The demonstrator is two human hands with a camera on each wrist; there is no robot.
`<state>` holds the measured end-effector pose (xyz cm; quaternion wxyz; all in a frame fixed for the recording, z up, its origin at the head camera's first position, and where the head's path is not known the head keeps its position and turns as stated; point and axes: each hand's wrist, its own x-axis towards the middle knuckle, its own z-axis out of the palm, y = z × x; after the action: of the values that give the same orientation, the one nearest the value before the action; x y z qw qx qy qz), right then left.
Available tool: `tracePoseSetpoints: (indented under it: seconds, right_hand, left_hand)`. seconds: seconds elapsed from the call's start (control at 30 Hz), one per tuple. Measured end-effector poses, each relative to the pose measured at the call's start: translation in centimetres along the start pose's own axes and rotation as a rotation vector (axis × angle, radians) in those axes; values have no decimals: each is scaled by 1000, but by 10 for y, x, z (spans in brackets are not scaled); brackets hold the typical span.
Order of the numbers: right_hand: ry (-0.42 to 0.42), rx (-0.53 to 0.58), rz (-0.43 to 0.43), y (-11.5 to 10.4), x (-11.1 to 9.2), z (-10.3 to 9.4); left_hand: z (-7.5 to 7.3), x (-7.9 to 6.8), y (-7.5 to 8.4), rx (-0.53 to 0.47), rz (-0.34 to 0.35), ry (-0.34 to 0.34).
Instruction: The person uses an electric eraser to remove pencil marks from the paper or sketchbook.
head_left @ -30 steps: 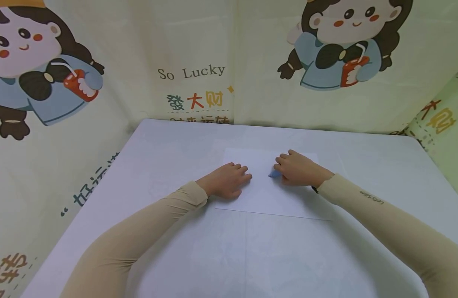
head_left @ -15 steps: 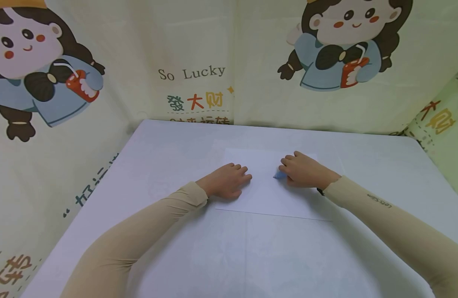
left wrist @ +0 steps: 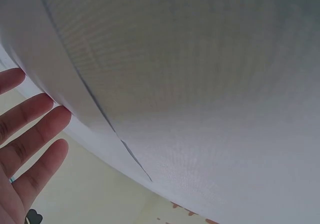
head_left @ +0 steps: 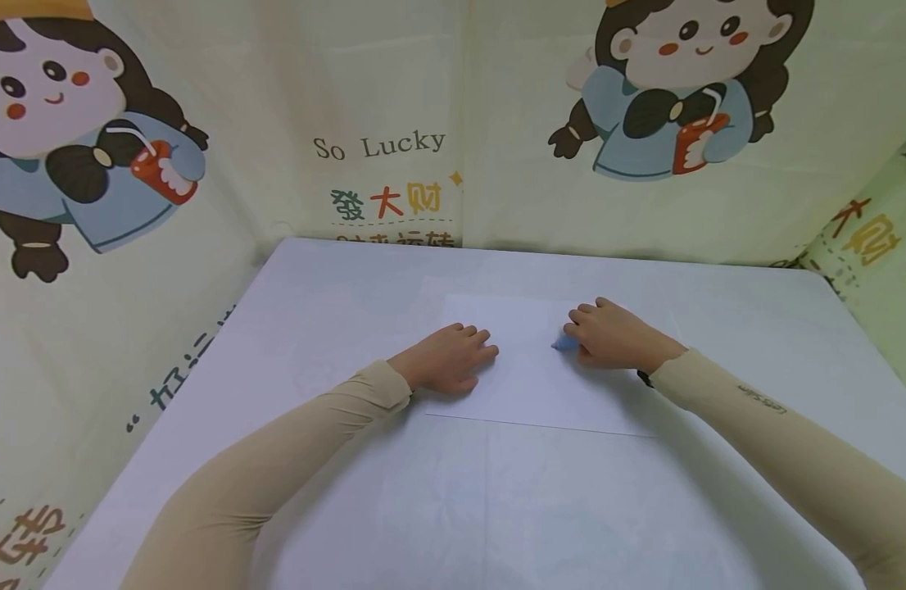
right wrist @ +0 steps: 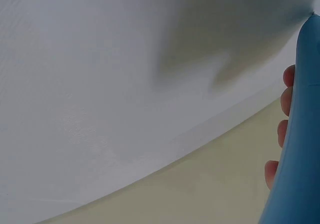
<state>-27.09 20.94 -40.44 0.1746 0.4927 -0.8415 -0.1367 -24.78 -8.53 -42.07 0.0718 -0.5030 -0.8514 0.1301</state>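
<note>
A sheet of white paper (head_left: 527, 401) lies on the white table. My left hand (head_left: 449, 358) rests on its left part, palm down, and the left wrist view shows its fingers (left wrist: 37, 134) relaxed and apart. Toward the sheet's right side, my right hand (head_left: 615, 334) grips a smooth blue tapered tool (right wrist: 300, 134) with a small pointed tip. That tip points left and sits at the paper's surface. Most of the tool's body (head_left: 567, 342) is hidden by the hand in the head view. Curled fingertips (right wrist: 285, 101) show along its far side in the right wrist view.
The white table (head_left: 350, 508) extends around the paper on all sides. Behind it and to the left hangs a pale curtain (head_left: 512, 123) printed with cartoon figures and lettering. Another printed sheet (head_left: 888, 197) stands at the right.
My right hand has moved a short way to the right, carrying the blue tool with it. The left hand and the paper have stayed in place.
</note>
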Motion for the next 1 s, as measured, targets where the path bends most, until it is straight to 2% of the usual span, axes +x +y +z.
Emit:
tracePoseSetpoints:
  seconds: [0.17,0.4,0.5,1.0]
  right_hand:
    - [-20,41,53,3,-9,-2]
    - [-77,272,288,8,-25,-15]
    - [-107,344,362,10,-34,-19]
    - [-293,437,569,23,-97,-18]
  left_hand:
    - [2,0,0,8,-6,3]
    - [2,0,0,2,-12,6]
    - [2,-1,0,-9,-21,-5]
    - [0,-2,1,-7,-42,-43]
